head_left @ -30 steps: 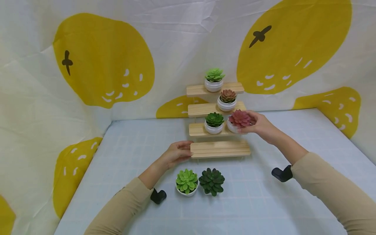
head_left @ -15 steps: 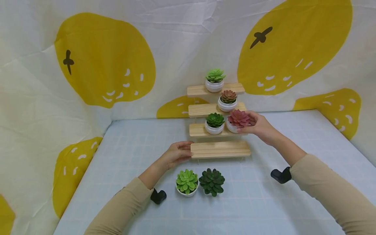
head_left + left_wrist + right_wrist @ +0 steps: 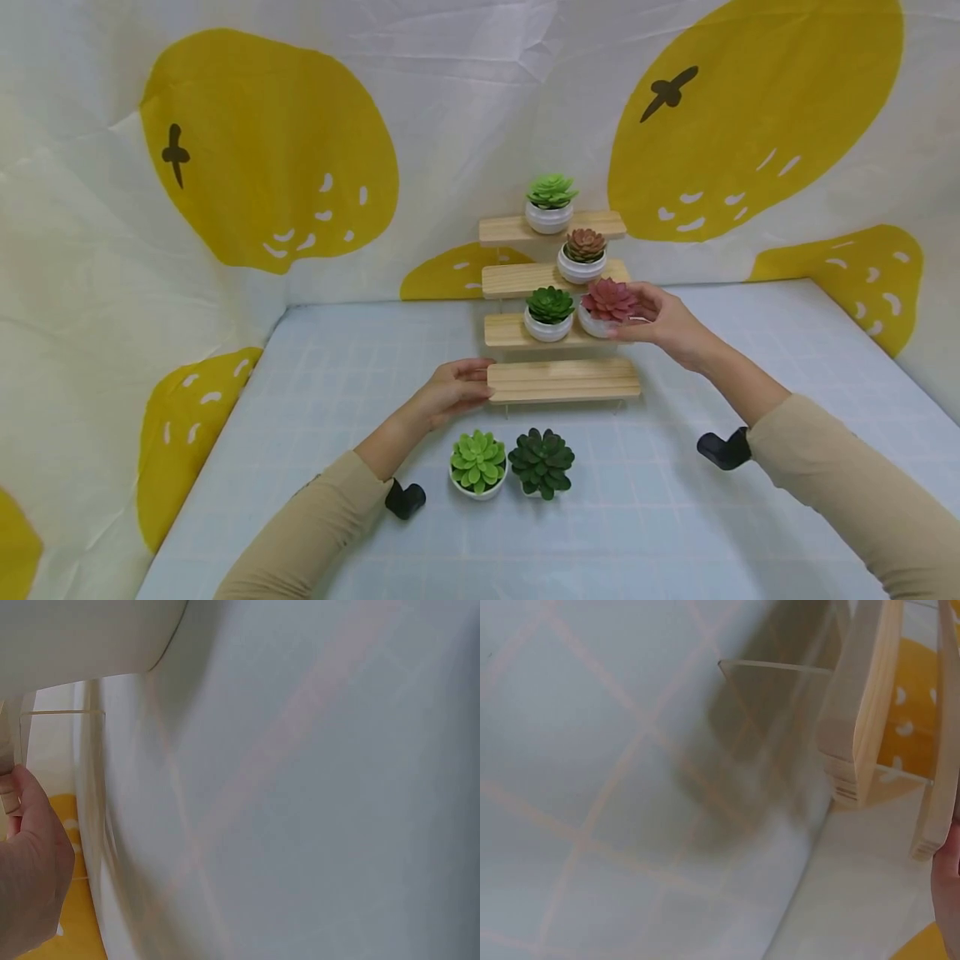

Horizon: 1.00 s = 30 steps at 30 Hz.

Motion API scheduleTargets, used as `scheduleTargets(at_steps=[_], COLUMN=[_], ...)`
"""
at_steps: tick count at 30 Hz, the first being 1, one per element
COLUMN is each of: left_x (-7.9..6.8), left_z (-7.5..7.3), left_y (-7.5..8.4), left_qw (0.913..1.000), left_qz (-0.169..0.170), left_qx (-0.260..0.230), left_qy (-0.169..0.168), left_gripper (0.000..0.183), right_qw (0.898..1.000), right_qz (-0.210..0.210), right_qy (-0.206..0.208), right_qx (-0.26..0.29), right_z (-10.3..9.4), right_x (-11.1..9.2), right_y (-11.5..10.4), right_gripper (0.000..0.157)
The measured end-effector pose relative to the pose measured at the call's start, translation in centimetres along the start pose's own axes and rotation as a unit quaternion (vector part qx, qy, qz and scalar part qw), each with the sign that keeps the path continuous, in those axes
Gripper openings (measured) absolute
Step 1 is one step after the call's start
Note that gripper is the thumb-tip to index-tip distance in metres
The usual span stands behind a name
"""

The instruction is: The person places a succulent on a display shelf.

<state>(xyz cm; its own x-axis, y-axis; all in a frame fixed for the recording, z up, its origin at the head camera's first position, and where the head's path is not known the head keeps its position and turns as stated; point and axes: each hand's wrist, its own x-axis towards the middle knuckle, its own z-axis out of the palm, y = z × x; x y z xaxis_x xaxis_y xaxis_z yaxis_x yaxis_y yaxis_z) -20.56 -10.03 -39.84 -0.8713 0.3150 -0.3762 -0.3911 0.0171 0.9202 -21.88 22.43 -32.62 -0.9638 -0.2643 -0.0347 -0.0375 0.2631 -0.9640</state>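
A tiered plant stand with wooden shelves (image 3: 562, 380) stands at the back of the table. My left hand (image 3: 453, 390) grips the left end of its lowest shelf, fingers above and thumb at the front edge. My right hand (image 3: 667, 323) holds a pink succulent (image 3: 610, 300) by its white pot at the right end of the second shelf from the bottom. Beside it on that shelf sits a dark green succulent (image 3: 549, 313). A reddish-brown succulent (image 3: 582, 255) is on the shelf above, and a light green succulent (image 3: 551, 202) on the top one.
In front of the stand, a bright green succulent (image 3: 478, 463) and a dark green rosette succulent (image 3: 542, 463) stand side by side on the pale checked tablecloth (image 3: 637, 533). A white cloth with yellow fruit shapes (image 3: 270, 150) hangs behind.
The pink succulent has shifted slightly left on its shelf with my right hand, towards the dark green one. My left hand stays at the lowest shelf's end.
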Motion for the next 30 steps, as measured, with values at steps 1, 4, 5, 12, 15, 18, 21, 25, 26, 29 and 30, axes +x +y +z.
scheduleTargets(at_steps=[1,4,5,12,15,18,21,25,26,29,30], left_x=[0.0,0.1,0.1,0.0,0.0,0.1,0.2,0.1,0.1,0.0,0.0], left_z=[0.0,-0.1,-0.1,-0.2,-0.2,-0.2,-0.2,-0.1,-0.1,-0.1,0.0], left_y=[0.0,0.0,0.0,0.0,-0.1,-0.1,-0.1,-0.1,0.0,0.0,0.0], left_qw=[1.0,1.0,1.0,1.0,1.0,1.0,1.0,1.0,1.0,1.0,1.0], left_qz=[0.0,0.001,0.002,0.0,0.002,0.003,0.001,-0.001,0.0,0.001,0.002], left_qx=[0.0,0.0,0.0,0.0,0.0,-0.001,-0.003,-0.007,-0.007,-0.008,-0.008], left_qy=[0.0,0.001,0.001,0.002,0.001,0.001,0.002,0.001,0.0,-0.003,-0.003], left_gripper=[0.052,0.052,0.052,0.052,0.052,0.051,0.051,0.052,0.052,0.052,0.052], right_qw=[1.0,1.0,1.0,1.0,1.0,0.999,0.999,0.999,0.999,0.999,0.999], right_qz=[-0.001,-0.003,-0.004,-0.015,-0.015,-0.012,-0.011,-0.016,-0.016,-0.018,-0.019], right_qy=[0.0,-0.001,-0.002,-0.009,-0.005,-0.006,-0.011,-0.018,-0.019,-0.025,-0.028], right_qx=[-0.001,-0.016,-0.02,-0.016,-0.021,-0.03,-0.032,-0.029,-0.03,-0.032,-0.032], right_z=[-0.1,-0.4,-0.5,-1.1,-1.3,-1.4,-1.4,-1.3,-1.3,-1.2,-1.1], right_x=[-0.1,-0.5,-0.7,-1.9,-2.6,-3.2,-3.7,-4.5,-4.7,-5.2,-5.3], right_y=[0.0,0.1,0.1,0.6,0.7,0.8,1.0,1.3,1.3,1.4,1.4], right_gripper=[0.068,0.069,0.068,0.055,0.055,0.057,0.057,0.051,0.049,0.05,0.051])
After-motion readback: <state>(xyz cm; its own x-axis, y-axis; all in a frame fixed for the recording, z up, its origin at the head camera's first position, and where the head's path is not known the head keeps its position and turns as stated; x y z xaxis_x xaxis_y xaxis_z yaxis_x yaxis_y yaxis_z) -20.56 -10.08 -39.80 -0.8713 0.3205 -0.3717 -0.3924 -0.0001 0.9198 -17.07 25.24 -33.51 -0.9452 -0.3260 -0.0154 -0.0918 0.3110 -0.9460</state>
